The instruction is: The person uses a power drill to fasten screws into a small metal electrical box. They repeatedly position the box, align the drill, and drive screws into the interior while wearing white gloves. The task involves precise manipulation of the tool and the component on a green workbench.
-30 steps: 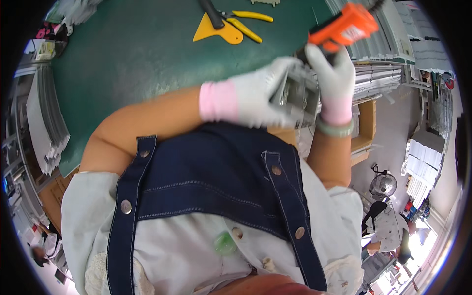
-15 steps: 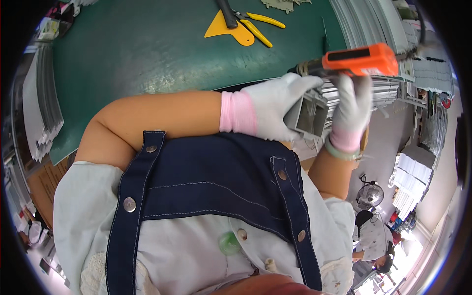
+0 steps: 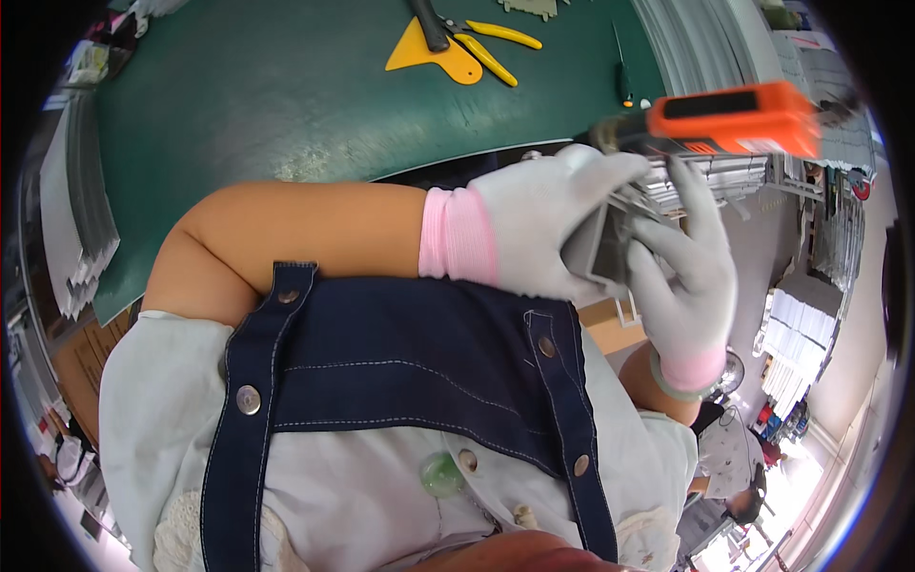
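Note:
My left hand (image 3: 548, 224), in a white glove with a pink cuff, is closed round a grey hollow rectangular profile (image 3: 593, 250), open end toward the right. At that end, my gloved right hand (image 3: 691, 272) has its thumb and a bent finger against the profile's edge, while its index finger points up. An orange and black power drill (image 3: 734, 119), blurred, is just above the right fingertips, its chuck toward the left hand. Whether the right hand touches the drill cannot be told. The fingers partly hide the profile's end.
The green bench top (image 3: 257, 95) carries a yellow scraper (image 3: 434, 55), yellow-handled pliers (image 3: 491, 59) and a thin screwdriver (image 3: 624, 81). Stacked grey profiles (image 3: 710, 43) stand at the far right, others (image 3: 81, 205) at left. Another person (image 3: 734, 462) is at the lower right.
My right hand has come down from beneath the drill to the profile's open end. The drill has shifted right. My left hand keeps its hold on the profile.

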